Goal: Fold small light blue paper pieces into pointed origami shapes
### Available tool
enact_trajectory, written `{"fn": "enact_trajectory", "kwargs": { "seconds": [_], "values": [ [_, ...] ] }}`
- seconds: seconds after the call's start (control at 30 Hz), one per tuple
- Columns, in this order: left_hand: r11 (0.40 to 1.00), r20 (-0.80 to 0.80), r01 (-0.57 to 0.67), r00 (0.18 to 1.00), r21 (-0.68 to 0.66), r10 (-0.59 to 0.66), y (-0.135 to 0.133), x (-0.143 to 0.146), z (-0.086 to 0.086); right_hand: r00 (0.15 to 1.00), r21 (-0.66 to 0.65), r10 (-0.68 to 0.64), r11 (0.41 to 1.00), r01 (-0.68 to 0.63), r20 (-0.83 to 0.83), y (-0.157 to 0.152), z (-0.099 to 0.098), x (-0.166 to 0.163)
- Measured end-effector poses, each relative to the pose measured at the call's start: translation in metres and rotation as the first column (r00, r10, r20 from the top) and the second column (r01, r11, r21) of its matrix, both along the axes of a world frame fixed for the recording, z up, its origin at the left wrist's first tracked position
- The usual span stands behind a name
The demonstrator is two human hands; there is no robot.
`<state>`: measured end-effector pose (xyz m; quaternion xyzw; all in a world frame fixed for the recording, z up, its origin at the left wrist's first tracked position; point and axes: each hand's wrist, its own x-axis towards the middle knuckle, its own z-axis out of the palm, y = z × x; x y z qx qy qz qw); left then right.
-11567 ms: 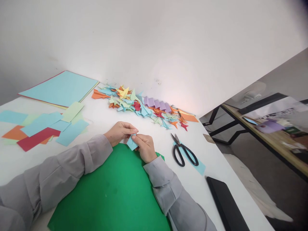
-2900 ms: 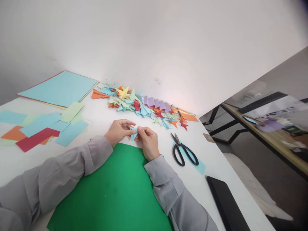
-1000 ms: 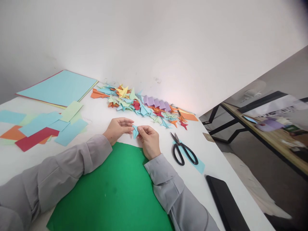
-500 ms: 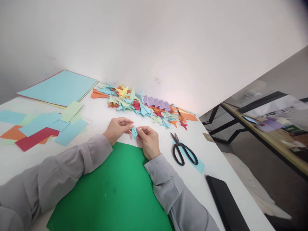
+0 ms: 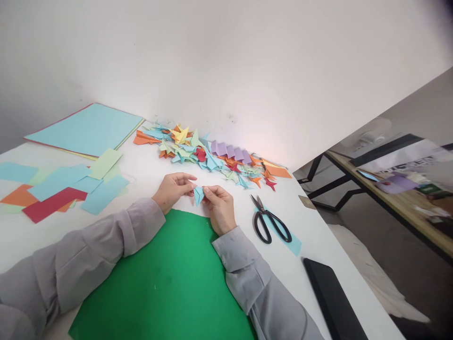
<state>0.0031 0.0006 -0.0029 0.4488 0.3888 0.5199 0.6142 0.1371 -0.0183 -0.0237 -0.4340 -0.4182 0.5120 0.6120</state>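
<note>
A small folded piece of light blue paper (image 5: 198, 195) is pinched between both hands, its narrow end pointing down. My left hand (image 5: 174, 191) grips its left edge with thumb and fingers. At its right edge, my right hand (image 5: 220, 207) holds it between thumb and forefinger. Both hands are just beyond the far edge of a green sheet (image 5: 159, 278), over the white table. Black-handled scissors (image 5: 269, 219) lie to the right of my right hand, blades slightly apart, on a light blue paper strip (image 5: 294, 245).
Folded paper shapes in several colours (image 5: 212, 163) are heaped along the wall. Cut paper pieces (image 5: 56, 198) are scattered at left, below a stack of large sheets (image 5: 88, 130). A black flat object (image 5: 332, 297) lies near the right edge. Another table (image 5: 399, 193) stands beyond.
The folded light blue paper has opened out a little and its face shows wider between my fingers. My hands stay in nearly the same place.
</note>
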Motion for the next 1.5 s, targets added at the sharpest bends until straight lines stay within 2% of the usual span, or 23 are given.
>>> {"fn": "enact_trajectory", "kwargs": {
  "seconds": [0.1, 0.3, 0.53, 0.8, 1.13, 1.33, 1.5],
  "values": [
    [1.000, 0.005, 0.008, 1.000, -0.018, -0.008, 0.0006, 0.0007, -0.0014, 1.000, 0.005, 0.007, 1.000, -0.007, 0.007, -0.0001, 0.0004, -0.0007],
    [0.999, -0.081, -0.017, 0.996, 0.049, 0.021, 0.0000, -0.0001, 0.0012, 0.999, 0.005, 0.021, 1.000, -0.021, 0.041, -0.0009, 0.0014, -0.0012],
    [0.999, -0.073, -0.001, 0.997, 0.036, 0.004, -0.0007, -0.0006, 0.0016, 0.969, 0.032, 0.032, 0.999, -0.041, 0.244, -0.0032, 0.0058, -0.0022],
    [0.996, -0.126, 0.054, 0.991, 0.067, -0.046, -0.0016, 0.0007, 0.0002, 0.984, 0.017, 0.072, 0.997, -0.076, 0.165, -0.0031, 0.0030, -0.0016],
    [0.996, -0.099, 0.046, 0.994, 0.082, -0.038, -0.0027, -0.0012, 0.0008, 0.941, 0.016, 0.046, 0.998, -0.054, 0.337, -0.0046, 0.0026, -0.0028],
    [0.988, -0.018, 0.140, 0.990, 0.068, -0.139, 0.0013, -0.0044, -0.0041, 0.947, 0.044, 0.158, 0.983, -0.177, 0.279, -0.0050, 0.0047, -0.0027],
    [0.984, 0.050, 0.174, 0.983, 0.037, -0.176, 0.0027, -0.0050, -0.0059, 0.961, 0.006, 0.200, 0.979, -0.205, 0.189, -0.0047, 0.0062, -0.0017]
  ]
}}
